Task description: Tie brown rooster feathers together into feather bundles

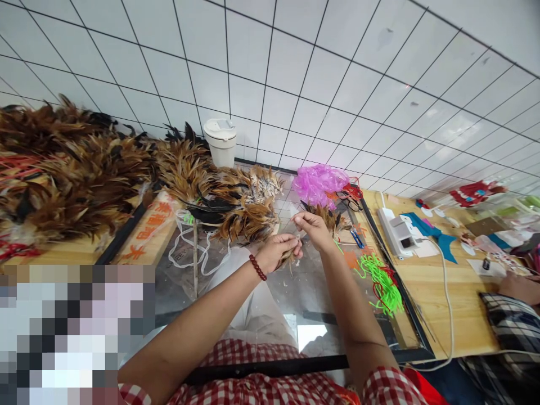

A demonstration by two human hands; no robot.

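Observation:
Over the glass table point(310, 292), my left hand point(279, 252), with a dark red bead bracelet point(258, 267) at its wrist, is closed on some small brown feathers point(289, 260) that poke out below the fingers. Just above and to its right, my right hand point(313, 226) has its thumb and fingertips pinched together. Whatever lies in that pinch is too small to make out. Left of the hands, bundles of brown and black feathers point(248, 219) lie close by. A smaller feather bunch point(328, 218) sits behind my right hand.
A white lidded cup point(221, 143) stands against the tiled wall. Around me are a pink plastic bag point(320, 183), green cords point(383, 284), a blue pen point(358, 238) and a white power strip point(392, 233). A large feather heap point(80, 180) fills the left. Another person's plaid sleeve point(512, 326) shows at right.

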